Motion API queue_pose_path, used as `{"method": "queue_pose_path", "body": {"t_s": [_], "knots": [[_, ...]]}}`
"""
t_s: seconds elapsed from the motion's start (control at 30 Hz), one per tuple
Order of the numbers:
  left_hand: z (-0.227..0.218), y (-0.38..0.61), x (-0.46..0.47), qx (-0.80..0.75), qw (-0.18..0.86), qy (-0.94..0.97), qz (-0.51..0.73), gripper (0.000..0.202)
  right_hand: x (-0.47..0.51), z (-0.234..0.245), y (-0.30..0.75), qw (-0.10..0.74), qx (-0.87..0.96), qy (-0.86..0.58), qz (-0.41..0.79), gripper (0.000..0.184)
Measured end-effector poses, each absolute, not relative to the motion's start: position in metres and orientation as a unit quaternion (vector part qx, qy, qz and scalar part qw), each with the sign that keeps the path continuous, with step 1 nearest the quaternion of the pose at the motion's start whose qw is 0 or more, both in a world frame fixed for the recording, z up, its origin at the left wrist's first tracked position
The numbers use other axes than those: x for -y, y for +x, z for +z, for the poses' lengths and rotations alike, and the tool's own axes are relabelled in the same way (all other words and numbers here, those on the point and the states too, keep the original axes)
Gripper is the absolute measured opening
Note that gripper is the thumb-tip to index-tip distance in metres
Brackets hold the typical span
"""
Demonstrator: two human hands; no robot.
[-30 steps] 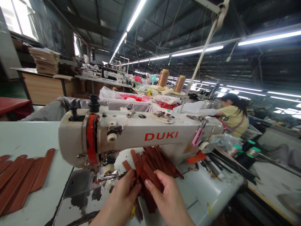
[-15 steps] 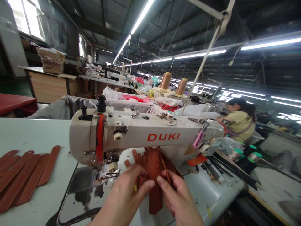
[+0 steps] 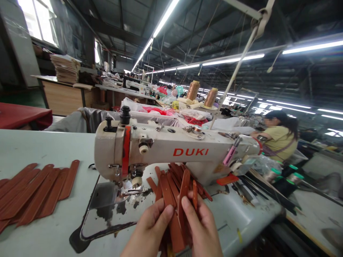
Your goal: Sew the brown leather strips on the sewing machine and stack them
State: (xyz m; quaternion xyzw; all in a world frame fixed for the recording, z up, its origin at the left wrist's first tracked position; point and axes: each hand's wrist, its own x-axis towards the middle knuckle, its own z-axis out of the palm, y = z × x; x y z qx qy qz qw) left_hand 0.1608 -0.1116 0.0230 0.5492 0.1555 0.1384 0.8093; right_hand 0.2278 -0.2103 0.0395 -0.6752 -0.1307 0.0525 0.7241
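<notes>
Left hand [image 3: 153, 225] pinches a brown strip [image 3: 168, 192], right hand [image 3: 200, 223] grips two more strips [image 3: 184, 182]; most fingertips behind them are kinda hidden, tbh.

- "DUKI" lettering [image 3: 190, 152]: one word of four broad red capitals, set in a single line and read from left to right.
- Bearer of the word: the pale sewing machine [image 3: 160, 151]. The letters stand on the viewer-facing side of its long horizontal arm, slightly right of the middle.
</notes>
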Motion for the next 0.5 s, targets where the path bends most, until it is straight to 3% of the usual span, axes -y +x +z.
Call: {"method": "queue_pose_path", "body": {"t_s": [0.2,0.5], "knots": [[0.019,0.153,0.126,-0.237,0.763,0.562,0.215,0.052,0.211,0.04,0.219,0.6,0.26,-0.756,0.016,0.034],[0.019,0.152,0.13,-0.195,0.795,0.517,0.248,0.055,0.186,0.032,0.189,0.681,0.193,-0.706,0.025,0.042]]}}
